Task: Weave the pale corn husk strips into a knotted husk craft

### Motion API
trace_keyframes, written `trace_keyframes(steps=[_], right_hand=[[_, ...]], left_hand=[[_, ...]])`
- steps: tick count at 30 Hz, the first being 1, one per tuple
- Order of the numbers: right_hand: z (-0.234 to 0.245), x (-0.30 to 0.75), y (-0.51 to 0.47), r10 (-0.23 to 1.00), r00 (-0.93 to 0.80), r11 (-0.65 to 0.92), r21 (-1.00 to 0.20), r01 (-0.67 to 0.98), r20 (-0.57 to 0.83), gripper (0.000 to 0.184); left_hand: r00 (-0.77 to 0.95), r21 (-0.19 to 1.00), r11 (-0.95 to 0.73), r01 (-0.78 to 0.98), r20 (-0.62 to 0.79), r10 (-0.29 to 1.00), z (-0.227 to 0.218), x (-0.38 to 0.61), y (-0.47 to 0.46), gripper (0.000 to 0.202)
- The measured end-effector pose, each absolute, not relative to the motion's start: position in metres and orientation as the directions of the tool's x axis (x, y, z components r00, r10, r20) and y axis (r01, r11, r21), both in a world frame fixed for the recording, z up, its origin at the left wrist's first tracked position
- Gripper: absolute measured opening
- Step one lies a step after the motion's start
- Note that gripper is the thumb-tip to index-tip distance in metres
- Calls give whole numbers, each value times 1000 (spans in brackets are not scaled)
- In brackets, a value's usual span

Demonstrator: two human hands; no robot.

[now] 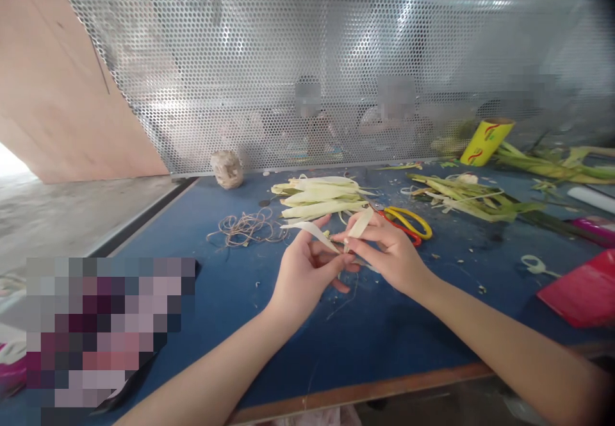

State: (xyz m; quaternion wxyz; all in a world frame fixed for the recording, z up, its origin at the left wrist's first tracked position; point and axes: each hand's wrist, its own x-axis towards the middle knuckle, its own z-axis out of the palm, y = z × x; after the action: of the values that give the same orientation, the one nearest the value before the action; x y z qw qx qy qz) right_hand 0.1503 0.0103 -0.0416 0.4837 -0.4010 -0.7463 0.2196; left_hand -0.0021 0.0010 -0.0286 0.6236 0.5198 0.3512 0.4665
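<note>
Blue covers the table (336,355) from its brown front edge outward, and at my remote station I have two bare hands in the centre of the head view. Nearest on the left lies a flat object (115,330) masked by coarse blocks, so I cannot tell what it is. Toward the right edge sits a red object (583,288), with a pale curled strip (533,262) just beside it.

Between the hands, above the table, is a pale corn husk (358,229), its two narrow ends standing out in a V; I cannot tell whether it is one folded piece or two. The left hand (305,275) has its thumb pressed in against the base of the V, its other fingers loosely curled beneath. The right hand (391,253) pinches the husk between thumb and forefinger, the gap closed down to the husk's thickness.

Past the left hand I see a loose tangle of twine (245,227). Straight beyond the hands lies a bundle of pale green husks (321,196); near its right end are scissors (401,212) with yellow and red handles, partly hidden by the right hand. Farther right, green leaves (464,196) lie in a heap.

Toward the back stand a whitish lump (227,170) on the left and a tilted yellow roll (487,143) on the right. Behind everything rises a perforated metal screen (264,48).
</note>
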Motion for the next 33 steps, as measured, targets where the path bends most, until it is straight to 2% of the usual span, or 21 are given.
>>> trace_keyframes(steps=[4, 7, 9, 12, 14, 18, 20, 24, 33], right_hand=[[-40, 151, 10, 837, -184, 545, -761, 350, 515, 16], [-36, 152, 11, 885, -222, 459, -848, 265, 409, 20], [-33, 154, 11, 897, -283, 400, -896, 193, 339, 22], [-32, 155, 11, 890, -333, 377, -914, 152, 312, 15], [-34, 154, 11, 892, -339, 364, -920, 147, 299, 11], [-35, 154, 11, 894, -379, 304, -945, 123, 238, 13], [-34, 155, 11, 900, -386, 277, -950, 147, 203, 13], [-32, 158, 10, 906, -381, 274, -940, 202, 182, 14], [-26, 166, 11, 906, -404, 217, -958, 190, 125, 13]], left_hand=[[332, 981, 23, -192, 43, 942, -27, -3, 1, 76], [335, 977, 16, -213, 57, 940, -26, -3, 1, 73], [312, 970, 24, -242, 54, 948, -26, -3, 3, 65], [291, 952, 64, -299, 28, 956, -25, -5, 8, 49], [299, 955, 53, -292, 38, 953, -24, -7, 10, 51], [314, 970, -2, -242, 81, 946, -25, -9, 9, 75], [311, 978, -30, -207, 95, 946, -25, -8, 8, 80], [302, 988, -47, -147, 90, 949, -25, -9, 9, 75], [330, 979, 10, -204, 59, 942, -24, -10, 14, 66]])
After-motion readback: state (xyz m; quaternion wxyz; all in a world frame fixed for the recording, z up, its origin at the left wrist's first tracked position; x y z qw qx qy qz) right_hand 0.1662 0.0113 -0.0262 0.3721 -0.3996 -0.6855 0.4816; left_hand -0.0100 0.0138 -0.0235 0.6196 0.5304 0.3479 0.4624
